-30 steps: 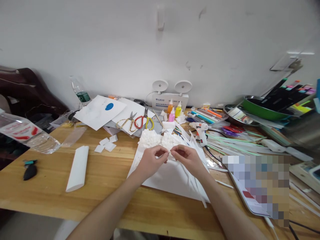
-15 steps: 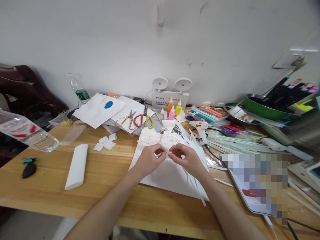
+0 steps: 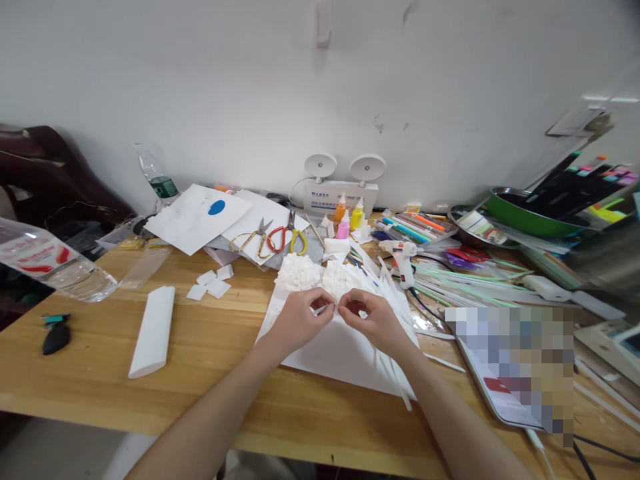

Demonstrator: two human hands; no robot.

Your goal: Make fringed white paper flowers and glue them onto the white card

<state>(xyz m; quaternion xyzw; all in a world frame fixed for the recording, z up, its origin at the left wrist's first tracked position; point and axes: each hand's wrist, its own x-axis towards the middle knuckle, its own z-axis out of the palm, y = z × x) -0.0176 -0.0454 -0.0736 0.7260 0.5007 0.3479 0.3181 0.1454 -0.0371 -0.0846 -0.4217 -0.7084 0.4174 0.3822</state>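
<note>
Before blue Chinese lamp lettering (image 3: 321, 195), left fingers (image 3: 327, 314) pinched on white scrap (image 3: 319, 309); right fingers (image 3: 347, 313) curled, hold unclear.

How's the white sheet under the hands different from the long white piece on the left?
The sheet lies flat; the long piece bulges. The sheet is wide; the long piece is narrow. The left hand and right hand are over the sheet, not the long piece. Both are white and on the table.
</note>
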